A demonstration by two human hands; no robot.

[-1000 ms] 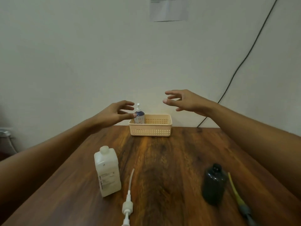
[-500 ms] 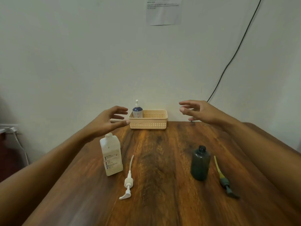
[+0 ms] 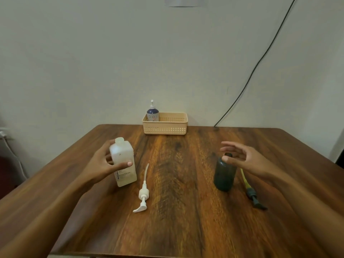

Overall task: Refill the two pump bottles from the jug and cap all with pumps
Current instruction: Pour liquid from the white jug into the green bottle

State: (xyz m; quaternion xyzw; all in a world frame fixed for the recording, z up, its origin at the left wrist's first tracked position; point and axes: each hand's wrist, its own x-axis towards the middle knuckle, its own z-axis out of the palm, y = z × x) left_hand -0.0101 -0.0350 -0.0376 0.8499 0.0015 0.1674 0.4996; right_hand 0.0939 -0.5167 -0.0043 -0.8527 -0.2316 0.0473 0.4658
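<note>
Head view, looking down across a brown wooden worktop (image 3: 178, 183) that ends at a pale wall.

On the near left stands a white square bottle (image 3: 124, 162), upright, its long axis vertical, its top without a pump. The left hand (image 3: 104, 164) wraps it from the left side, thumb across the front and fingers behind, so this grip is closed on the bottle, which stays standing on the wood. Just to the bottle's right a white pump (image 3: 143, 194) lies flat, tube pointing away towards the wall.

On the near right stands a dark round bottle (image 3: 224, 173), also upright with an open neck. The right hand (image 3: 247, 159) hovers at that neck, grip wide, fingers spread; whether a fingertip touches the rim cannot be told. A dark pump with a yellow tube (image 3: 250, 190) lies flat just right of this bottle.

At the far edge sits a beige basket (image 3: 165, 127) with a small blue pump bottle (image 3: 153, 113) standing in its left end, well apart from both hands. No jug is plainly separate from these. Each hand is nearest its own bottle, and each pump lies beside its bottle.
</note>
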